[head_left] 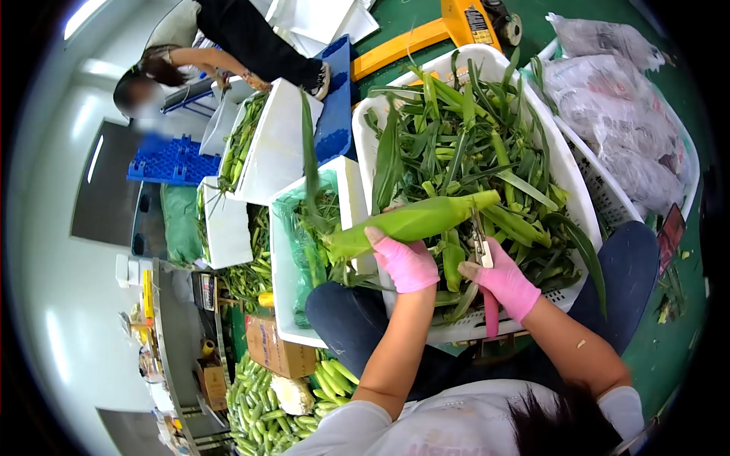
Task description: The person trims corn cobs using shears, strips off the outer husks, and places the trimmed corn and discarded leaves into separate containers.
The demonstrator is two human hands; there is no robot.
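My left hand, in a pink glove with bare-looking fingertips, is closed around an ear of corn in its green husk. The ear lies nearly level, its stalk end pointing right. In my right hand, also pink-gloved, is a pair of pruning shears with a red-pink handle. The blades stand upright at the stalk end of the ear; whether they touch it I cannot tell. Beneath both hands, a white plastic basket holds a heap of cut husks and leaves.
Left of the basket stands a white foam box lined with green plastic. Bagged goods fill another basket at right. Trimmed corn lies at lower left, near a cardboard box. Another person bends over foam boxes. A yellow pallet jack stands behind.
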